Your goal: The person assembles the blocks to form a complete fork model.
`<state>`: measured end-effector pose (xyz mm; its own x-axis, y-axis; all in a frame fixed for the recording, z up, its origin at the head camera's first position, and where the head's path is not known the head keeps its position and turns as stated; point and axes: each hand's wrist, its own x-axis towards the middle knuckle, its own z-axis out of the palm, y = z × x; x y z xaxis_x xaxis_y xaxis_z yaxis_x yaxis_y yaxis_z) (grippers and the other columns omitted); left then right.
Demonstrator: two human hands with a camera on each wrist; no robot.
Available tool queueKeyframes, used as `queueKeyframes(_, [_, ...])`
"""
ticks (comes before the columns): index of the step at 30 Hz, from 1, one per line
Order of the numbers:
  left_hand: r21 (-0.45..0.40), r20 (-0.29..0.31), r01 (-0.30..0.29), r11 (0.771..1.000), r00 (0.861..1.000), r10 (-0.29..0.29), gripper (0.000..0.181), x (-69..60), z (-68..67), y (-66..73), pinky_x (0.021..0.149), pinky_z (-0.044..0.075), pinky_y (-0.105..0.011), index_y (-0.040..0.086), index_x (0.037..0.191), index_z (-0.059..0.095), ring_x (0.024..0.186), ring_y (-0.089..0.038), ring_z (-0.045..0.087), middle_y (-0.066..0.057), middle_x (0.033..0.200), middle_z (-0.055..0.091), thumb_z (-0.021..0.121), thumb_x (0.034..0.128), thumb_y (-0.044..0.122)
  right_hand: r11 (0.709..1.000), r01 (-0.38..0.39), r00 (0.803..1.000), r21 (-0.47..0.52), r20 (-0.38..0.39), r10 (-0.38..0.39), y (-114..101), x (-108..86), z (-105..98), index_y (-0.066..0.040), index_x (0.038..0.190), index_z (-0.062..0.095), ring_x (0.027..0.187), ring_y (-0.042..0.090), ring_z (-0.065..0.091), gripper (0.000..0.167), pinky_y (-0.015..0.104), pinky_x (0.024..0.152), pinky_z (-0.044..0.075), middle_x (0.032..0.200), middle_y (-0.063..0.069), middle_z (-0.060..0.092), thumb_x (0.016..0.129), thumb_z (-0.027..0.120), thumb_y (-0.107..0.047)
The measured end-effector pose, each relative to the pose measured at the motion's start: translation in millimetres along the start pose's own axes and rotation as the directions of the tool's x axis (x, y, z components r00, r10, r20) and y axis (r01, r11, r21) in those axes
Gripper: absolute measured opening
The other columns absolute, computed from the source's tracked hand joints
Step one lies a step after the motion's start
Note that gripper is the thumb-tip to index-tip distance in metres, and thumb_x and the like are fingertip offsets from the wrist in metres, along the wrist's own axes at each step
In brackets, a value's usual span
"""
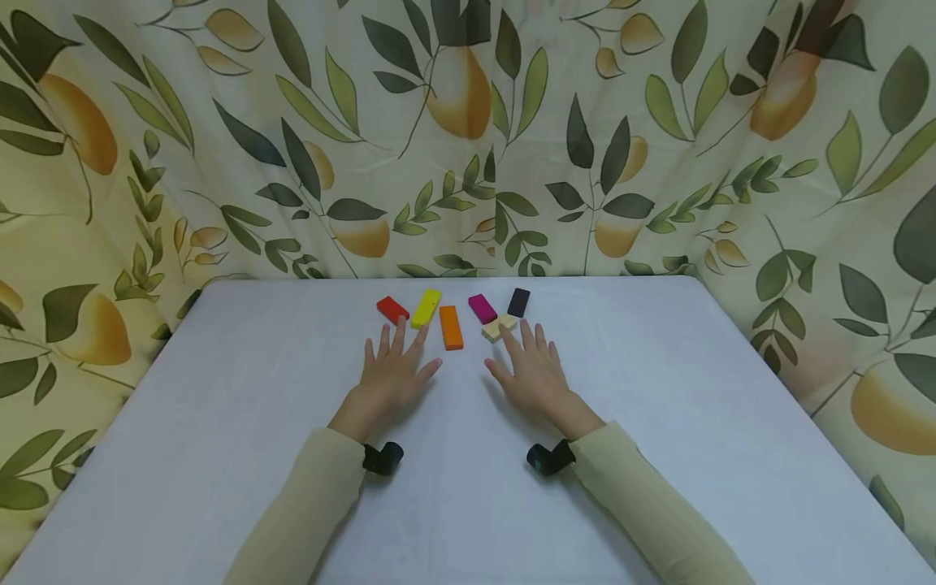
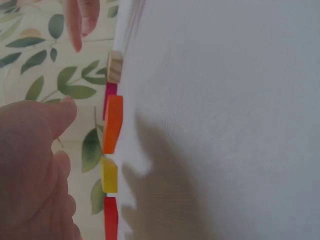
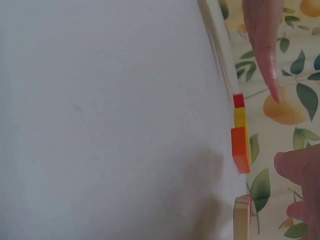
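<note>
My left hand (image 1: 391,375) hovers with spread fingers just in front of the red block (image 1: 392,309) and the yellow block (image 1: 426,309). An orange block (image 1: 451,327) lies between the two hands. My right hand (image 1: 537,378) is spread the same way, its fingertips at the pale wooden block (image 1: 494,330), with the magenta block (image 1: 483,309) and the black block (image 1: 518,303) behind. Neither hand holds anything. The left wrist view shows the left hand (image 2: 35,160) beside the row; the right wrist view shows the right hand (image 3: 302,180), its fingers partly out of frame.
A white table (image 1: 439,504) extends under both arms, its far edge just behind the blocks. Beyond it hangs a curtain (image 1: 468,203) printed with leaves and fruit. Dark cameras (image 1: 383,459) are strapped at both wrists.
</note>
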<state>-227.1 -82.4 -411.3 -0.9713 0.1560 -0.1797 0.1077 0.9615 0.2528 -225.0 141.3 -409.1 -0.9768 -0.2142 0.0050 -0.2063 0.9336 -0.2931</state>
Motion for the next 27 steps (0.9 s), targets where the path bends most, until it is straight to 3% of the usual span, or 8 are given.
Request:
queueKeyframes(8, [0.0,0.015,0.012,1.0,1.0,-0.012,0.072,14.4,-3.4,2.8,0.103,-0.005,-0.058,0.03,0.148,0.003,0.136,-0.036,-0.011,-0.01,0.152,-0.01,0.035,0.0906,0.059,1.0,-0.028,0.999,-0.001,0.039,0.028,-5,15.0,2,-0.017,0.148,0.022,0.135,0.042,0.001,0.07,0.06,0.103,0.008,0.151,0.019,0.008,0.091,0.044,-0.053])
queueKeyframes(17, [-0.016,0.018,0.019,1.0,1.0,-0.019,0.073,29.2,-12.4,1.4,0.104,-0.005,-0.058,0.03,0.148,0.0,0.136,-0.036,-0.01,-0.008,0.152,-0.012,0.035,0.0903,0.059,1.0,-0.012,0.999,-0.029,0.031,0.013,-11,32.4,0,-0.017,0.147,0.025,0.135,0.042,0.004,0.068,0.059,0.104,0.01,0.151,0.019,0.01,0.091,0.044,-0.051])
queueKeyframes(27, [-0.056,0.065,-0.05,0.997,0.996,0.054,0.074,50.4,-14.7,4.6,0.105,-0.001,-0.057,0.025,0.149,0.0,0.136,-0.037,-0.005,-0.012,0.153,-0.007,0.036,0.0918,0.056,0.995,0.019,0.998,-0.097,0.056,-0.014,-5,48.2,2,-0.013,0.146,0.026,0.134,0.043,0.007,0.068,0.06,0.103,0.014,0.149,0.023,0.014,0.091,0.047,-0.047])
